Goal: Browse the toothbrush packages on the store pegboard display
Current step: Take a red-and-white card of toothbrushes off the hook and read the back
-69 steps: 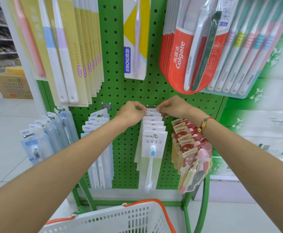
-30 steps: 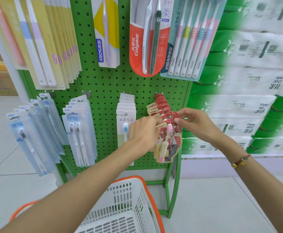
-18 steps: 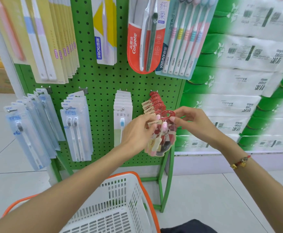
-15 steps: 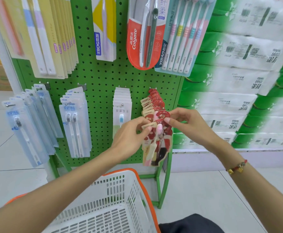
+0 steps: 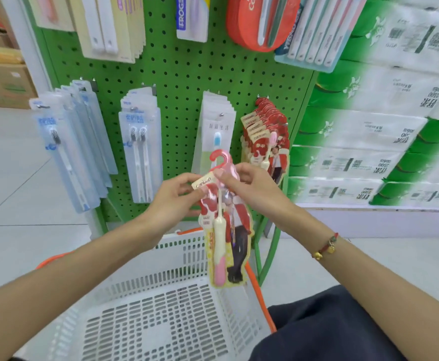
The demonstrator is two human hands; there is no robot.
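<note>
A red and yellow toothbrush package [image 5: 226, 235] with a pink and cream brush hangs from both my hands, off its peg and in front of the green pegboard [image 5: 187, 71]. My left hand [image 5: 173, 201] pinches its upper left edge by the label. My right hand [image 5: 249, 186] pinches its top just under the pink hook. More packages of the same kind [image 5: 268, 136] stay on their peg at the board's right. White packages with a blue brush head [image 5: 215, 134] and clear blue packages [image 5: 140, 149] hang further left.
A white shopping basket [image 5: 161, 308] with an orange rim sits below my hands. Stacked green and white tissue packs [image 5: 369, 126] fill the right. Larger toothbrush packs, one red [image 5: 255, 24], hang along the board's top. Pale floor tiles lie at left.
The red package has come off its peg and moved down and toward me, held in both hands. The view has dropped closer to the basket.
</note>
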